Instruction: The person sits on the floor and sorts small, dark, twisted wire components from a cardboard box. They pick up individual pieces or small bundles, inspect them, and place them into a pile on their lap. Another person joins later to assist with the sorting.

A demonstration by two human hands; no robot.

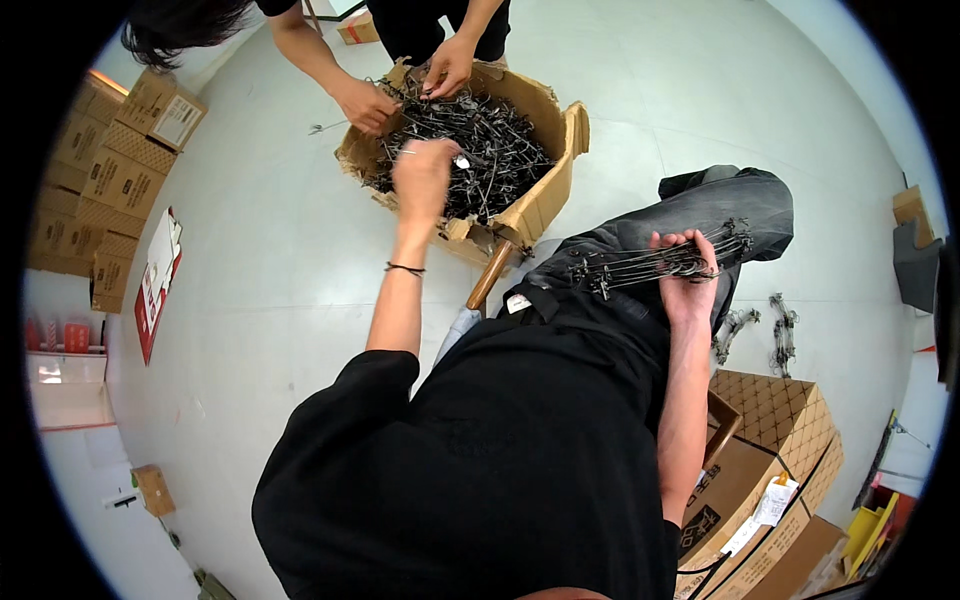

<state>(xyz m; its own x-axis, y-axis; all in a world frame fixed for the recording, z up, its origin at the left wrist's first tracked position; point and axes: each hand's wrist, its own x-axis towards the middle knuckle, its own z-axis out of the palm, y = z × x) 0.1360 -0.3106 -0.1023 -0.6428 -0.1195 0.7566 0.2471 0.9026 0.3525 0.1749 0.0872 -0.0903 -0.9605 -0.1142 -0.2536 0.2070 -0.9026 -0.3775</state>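
Observation:
My right hand [690, 275], palm up over my right thigh, is closed round a bundle of wire clip hangers [630, 268], thin metal rods with dark clips at both ends. My left hand [425, 177] reaches into a torn cardboard box [553, 195] filled with a tangled pile of similar hangers [500, 150]. Motion blurs that hand, so I cannot make out its fingers or anything in them. A small white piece [461, 161] shows beside it. Across the box, another person's two hands [366, 105] work in the same pile.
Two bundles of hangers [783, 335] lie on the floor right of my leg. Near my right elbow stands a large carton [765, 420]. Stacked cartons [120, 170] line the left wall, with a red and white flat panel [157, 285] nearby. A wooden armrest [490, 275] lies by the box.

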